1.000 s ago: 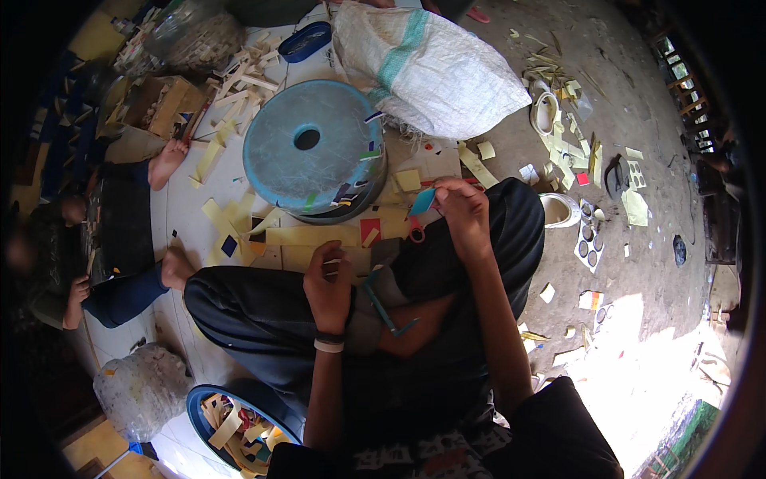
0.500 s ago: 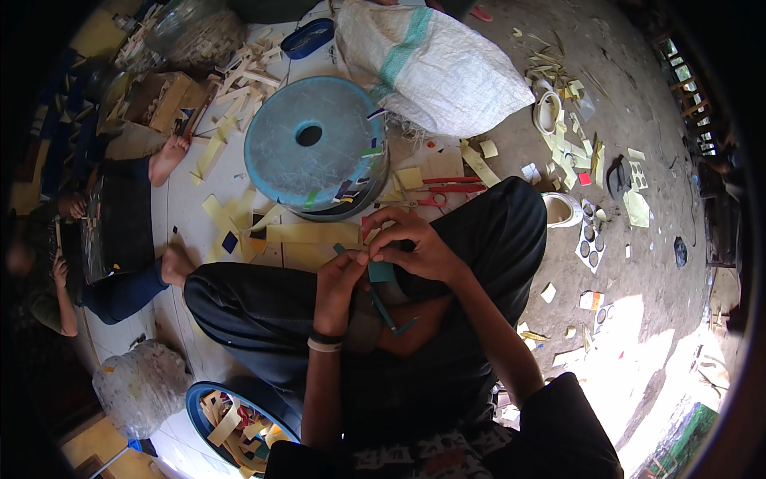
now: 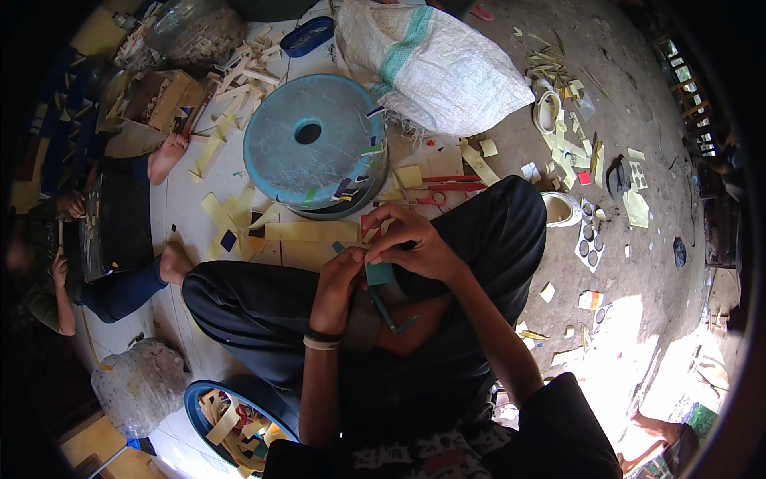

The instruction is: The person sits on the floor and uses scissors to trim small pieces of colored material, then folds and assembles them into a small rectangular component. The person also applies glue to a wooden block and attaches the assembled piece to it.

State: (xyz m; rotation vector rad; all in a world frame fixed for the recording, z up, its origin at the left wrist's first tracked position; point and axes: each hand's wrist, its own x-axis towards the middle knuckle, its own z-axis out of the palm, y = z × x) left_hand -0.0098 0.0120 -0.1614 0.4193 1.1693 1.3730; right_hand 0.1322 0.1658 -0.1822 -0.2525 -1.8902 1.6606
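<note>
Over my crossed legs, my left hand (image 3: 337, 281) and my right hand (image 3: 408, 246) meet, fingertips pinched together. Between them is a small teal-green piece of sheet (image 3: 380, 274), its flat square part hanging below my right fingers. A narrow green strip (image 3: 381, 307) runs down from my left fingers and bends sharply at its lower end. Fingers hide where strip and square meet, so I cannot tell whether they are joined. Just beyond my hands lies a long pale-yellow strip (image 3: 311, 231).
A round blue-grey drum (image 3: 275, 160) with coloured tabs along its rim stands ahead. Red-handled scissors (image 3: 435, 198) lie beside it. There are a white woven sack (image 3: 455, 76), a blue tub of scraps (image 3: 195, 395), and another person's foot (image 3: 173, 263) at left.
My hands shift slightly, and the green square is turned a little more to face up. Another person's limb has come into view at the lower right.
</note>
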